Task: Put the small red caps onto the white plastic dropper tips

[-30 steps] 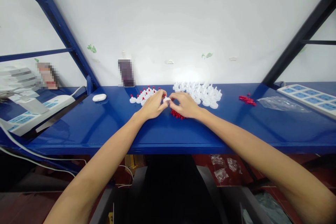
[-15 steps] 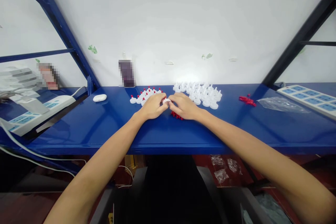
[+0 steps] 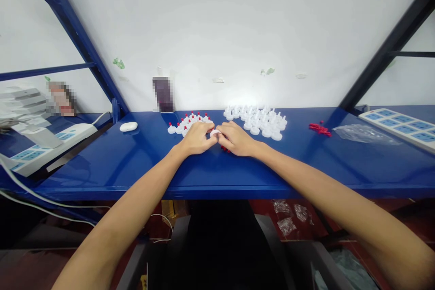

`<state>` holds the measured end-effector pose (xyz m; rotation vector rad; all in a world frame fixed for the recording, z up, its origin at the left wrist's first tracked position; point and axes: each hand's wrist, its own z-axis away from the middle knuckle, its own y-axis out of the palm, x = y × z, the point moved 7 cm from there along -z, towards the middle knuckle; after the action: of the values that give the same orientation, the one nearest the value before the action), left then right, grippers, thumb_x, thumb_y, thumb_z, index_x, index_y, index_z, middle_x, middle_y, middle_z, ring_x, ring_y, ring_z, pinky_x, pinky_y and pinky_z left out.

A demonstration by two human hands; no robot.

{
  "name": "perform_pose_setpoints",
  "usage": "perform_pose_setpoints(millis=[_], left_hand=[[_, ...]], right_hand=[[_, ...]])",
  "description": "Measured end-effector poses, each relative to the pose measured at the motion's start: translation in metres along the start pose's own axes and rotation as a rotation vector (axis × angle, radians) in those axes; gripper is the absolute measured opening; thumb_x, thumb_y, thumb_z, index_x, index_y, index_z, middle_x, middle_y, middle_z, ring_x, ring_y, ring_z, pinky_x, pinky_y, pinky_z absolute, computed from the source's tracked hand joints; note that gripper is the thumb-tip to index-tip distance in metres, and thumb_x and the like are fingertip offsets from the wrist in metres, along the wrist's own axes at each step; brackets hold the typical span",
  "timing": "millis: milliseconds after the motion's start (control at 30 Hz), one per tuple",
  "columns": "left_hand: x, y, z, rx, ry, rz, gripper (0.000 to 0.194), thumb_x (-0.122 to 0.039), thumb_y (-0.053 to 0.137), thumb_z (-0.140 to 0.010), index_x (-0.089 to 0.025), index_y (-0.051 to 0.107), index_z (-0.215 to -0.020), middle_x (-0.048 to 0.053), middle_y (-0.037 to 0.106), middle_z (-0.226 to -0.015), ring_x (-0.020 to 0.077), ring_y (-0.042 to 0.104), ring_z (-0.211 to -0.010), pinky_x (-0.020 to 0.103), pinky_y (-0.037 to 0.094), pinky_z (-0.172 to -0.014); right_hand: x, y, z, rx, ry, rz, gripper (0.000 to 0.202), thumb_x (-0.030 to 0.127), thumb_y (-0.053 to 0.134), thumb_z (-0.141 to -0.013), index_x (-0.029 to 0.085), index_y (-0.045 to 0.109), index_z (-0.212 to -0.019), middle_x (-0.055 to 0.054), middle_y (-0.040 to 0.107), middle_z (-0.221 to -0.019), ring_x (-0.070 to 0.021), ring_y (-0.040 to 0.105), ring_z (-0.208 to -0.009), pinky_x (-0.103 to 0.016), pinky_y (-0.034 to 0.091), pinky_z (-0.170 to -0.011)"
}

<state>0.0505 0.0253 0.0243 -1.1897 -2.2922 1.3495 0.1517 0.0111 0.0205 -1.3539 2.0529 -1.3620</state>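
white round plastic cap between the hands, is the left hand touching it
Touching: the head view shows the white round plastic cap against the left hand, its edge meeting the thumb with no gap.

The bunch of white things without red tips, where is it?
Head view: the bunch is right of centre on the blue table, just beyond the right hand.

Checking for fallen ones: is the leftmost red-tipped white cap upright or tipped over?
Upright: the white cap sits on its wide base, red tip pointing up.
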Motion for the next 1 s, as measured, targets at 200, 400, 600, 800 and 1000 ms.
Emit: perform_pose_setpoints(millis=[200,400,600,800,1000], left_hand=[[-0.002,0.000,0.000,0.010,0.001,-0.019,0.024,-0.035,0.042,-0.080,-0.022,0.033,-0.062,0.001,0.048,-0.056,0.0159,0.043,-0.054,0.033,0.031,-0.058],[-0.002,0.001,0.001,0.015,-0.004,0.000,0.024,-0.035,0.043,-0.081,-0.022,0.034,-0.062,0.001,0.047,-0.057,0.0159,0.042,-0.054,0.033,0.030,-0.058],[0.002,0.005,0.002,-0.001,0.003,0.043,0.025,-0.039,0.043,-0.089,-0.021,0.042,-0.071,0.001,0.050,-0.064,0.0169,0.045,-0.059,0.032,0.033,-0.060],[0.003,0.005,0.004,0.005,-0.040,0.137,0.040,-0.041,0.050,-0.093,-0.018,0.051,-0.126,0.007,0.066,-0.102,0.0185,0.057,-0.074,0.033,0.045,-0.072],[0.003,0.004,0.002,-0.033,-0.074,0.177,0.046,-0.051,0.046,-0.098,-0.018,0.054,-0.128,0.009,0.067,-0.111,0.0182,0.060,-0.081,0.032,0.048,-0.079]], right_hand=[[-0.001,0.000,0.000,-0.012,-0.019,0.000,0.022,0.027,0.035,-0.095,0.021,0.045,-0.075,-0.003,0.055,-0.068,-0.0198,0.046,-0.068,-0.035,0.032,-0.071],[0.000,0.000,-0.001,-0.010,-0.025,0.014,0.021,0.026,0.036,-0.095,0.021,0.048,-0.078,-0.004,0.057,-0.071,-0.0203,0.046,-0.068,-0.035,0.032,-0.072],[-0.007,-0.002,0.001,-0.034,-0.022,0.032,0.020,0.024,0.038,-0.094,0.021,0.049,-0.077,-0.003,0.055,-0.069,-0.0195,0.047,-0.067,-0.034,0.033,-0.073],[-0.024,-0.006,0.002,-0.091,0.026,0.000,0.021,0.025,0.038,-0.097,0.019,0.056,-0.087,-0.004,0.061,-0.075,-0.0198,0.052,-0.069,-0.032,0.036,-0.072],[-0.032,-0.008,0.003,-0.123,0.068,-0.008,0.021,0.026,0.040,-0.097,0.019,0.059,-0.090,-0.004,0.063,-0.076,-0.0194,0.055,-0.070,-0.030,0.036,-0.070]])
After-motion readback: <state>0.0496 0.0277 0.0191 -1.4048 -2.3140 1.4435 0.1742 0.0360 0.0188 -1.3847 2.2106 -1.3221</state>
